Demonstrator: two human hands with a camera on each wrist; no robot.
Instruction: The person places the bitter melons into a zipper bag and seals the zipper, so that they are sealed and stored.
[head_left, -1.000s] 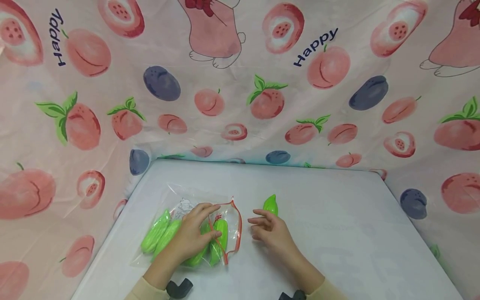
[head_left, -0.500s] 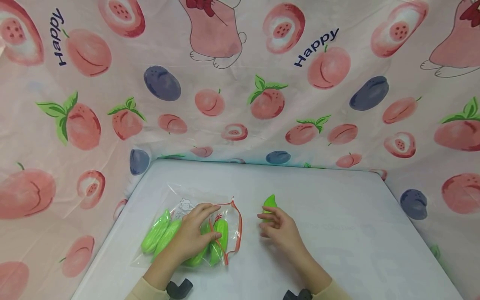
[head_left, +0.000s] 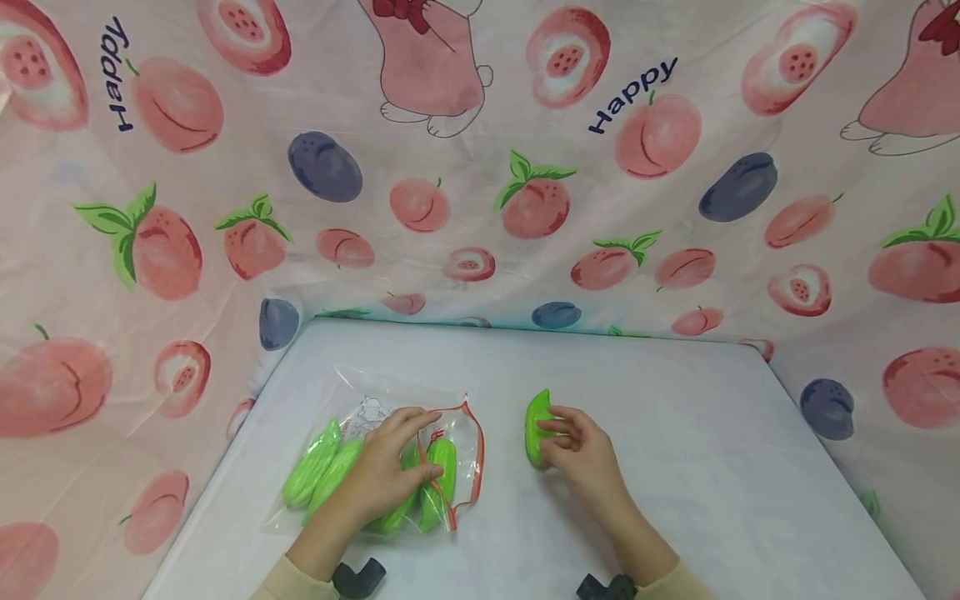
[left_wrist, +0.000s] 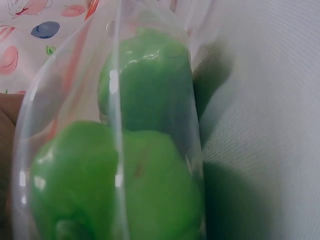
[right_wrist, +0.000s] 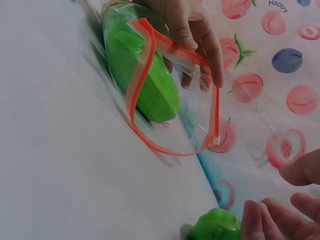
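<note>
A clear zip bag (head_left: 347, 392) with an orange-red zip lies on the left of the table, its mouth gaping to the right. Inside are several long, ridged, green cucumber-like vegetables (head_left: 311, 462). My left hand (head_left: 390, 467) holds the bag from above near the mouth, thumb and fingers curved over the film and zip edge (right_wrist: 217, 110). Right of the bag lies one loose green cucumber-like vegetable (head_left: 536, 425) with a pointed tip. Beside its right side is my right hand (head_left: 585, 458), fingers loosely bent, the thumb (right_wrist: 302, 170) apart from the fingers. Whether the fingertips touch it, I cannot tell.
The white table (head_left: 712, 467) runs back to a hanging cloth (head_left: 480, 108) printed with peaches and plums. Black camera mounts (head_left: 358, 577) sit at both wrists, close to the table's near side.
My right hand has moved to the right, off the loose green vegetable, so more of it shows. That vegetable, the bag and my left hand have stayed in place.
</note>
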